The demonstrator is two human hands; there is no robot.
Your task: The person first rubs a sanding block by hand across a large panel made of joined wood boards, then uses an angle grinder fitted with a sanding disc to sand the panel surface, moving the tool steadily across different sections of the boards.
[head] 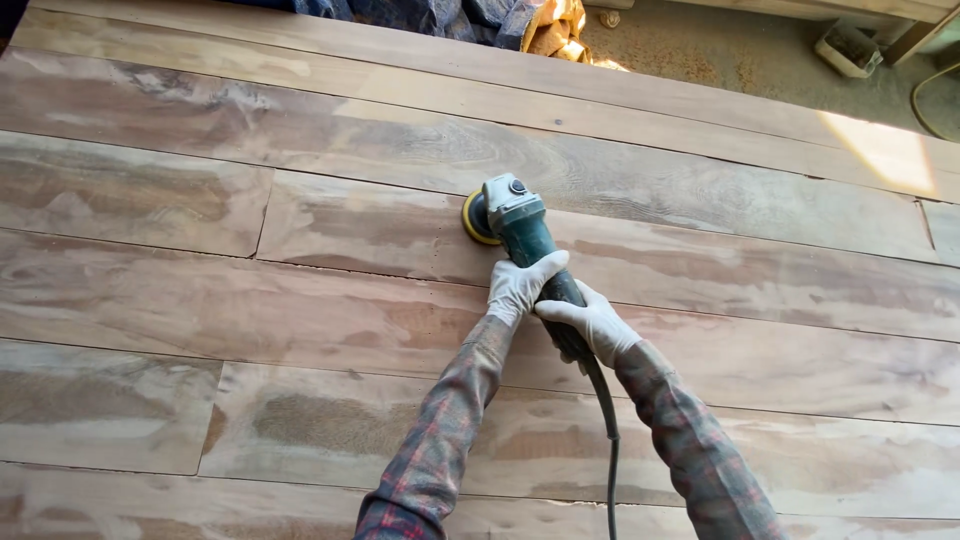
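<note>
I looked down on a broad surface of wooden planks [300,300] that filled nearly the whole view. The planks ran side to side, joined edge to edge, and their grain was streaked reddish-brown and pale grey, with dusty, lighter patches across them. A bright patch of sunlight [885,150] lay near the planks' far right corner.

Beyond the far edge of the planks I saw a dusty floor [720,50], some crumpled blue cloth [420,15] beside a bit of yellow-tan material [555,30], and a small pale block [845,48] towards the far right corner.

My two arms reached in from the near edge, both in plaid sleeves [440,440] of faded red and grey, both hands in white gloves.

Between them I held a green-bodied angle grinder [525,235] — it lay roughly at the middle of the planks, a little towards the far side, pointing away from me. Its grey metal head was at the front, and a yellow sanding disc [475,217] sat on its left side, down against the wood.

My left hand [520,285] was wrapped tightly around the grinder's body just behind the head. My right hand [595,320] was closed around the dark rear handle, just beside and slightly nearer than the left — the two gloves almost touched.

A thin black power cord [610,450] ran from the back of the handle, between my forearms, and off the near edge.
</note>
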